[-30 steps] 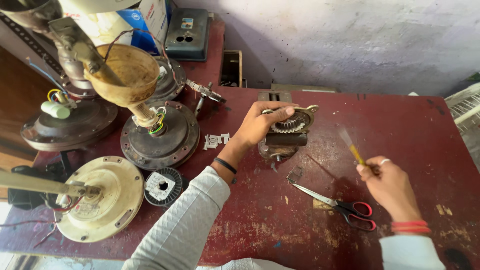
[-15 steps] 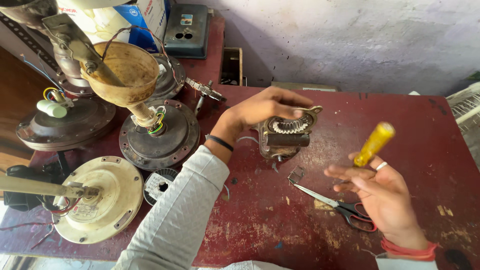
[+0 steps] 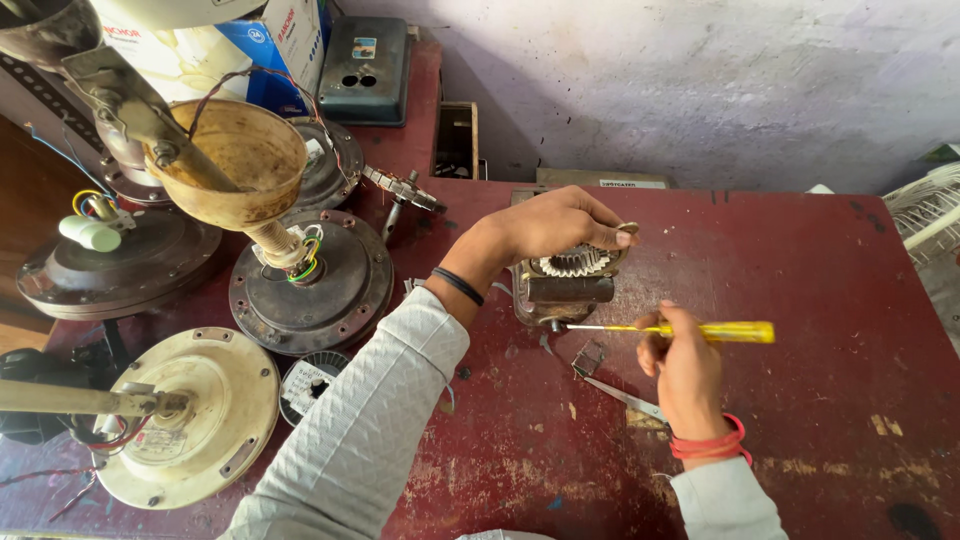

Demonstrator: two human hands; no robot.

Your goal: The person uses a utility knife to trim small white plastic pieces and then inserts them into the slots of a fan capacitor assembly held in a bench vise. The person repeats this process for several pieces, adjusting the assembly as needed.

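Note:
A small metal motor with a toothed gear on top sits mid-table on the dark red workbench. My left hand grips its upper rim from above, the sleeve reaching in from the lower left. My right hand holds a yellow-handled screwdriver level, handle pointing right. Its thin shaft tip touches the motor's lower side. A pair of scissors lies on the bench, partly hidden under my right hand.
Several ceiling fan motors stand at the left: a dark one with a tan canopy cup, a cream one, another dark one. A grey-green box sits at the back. A small metal bracket lies near the scissors.
My right hand turned the screwdriver from upright to level and brought its tip to the motor's side. My left hand stayed on the motor's top.

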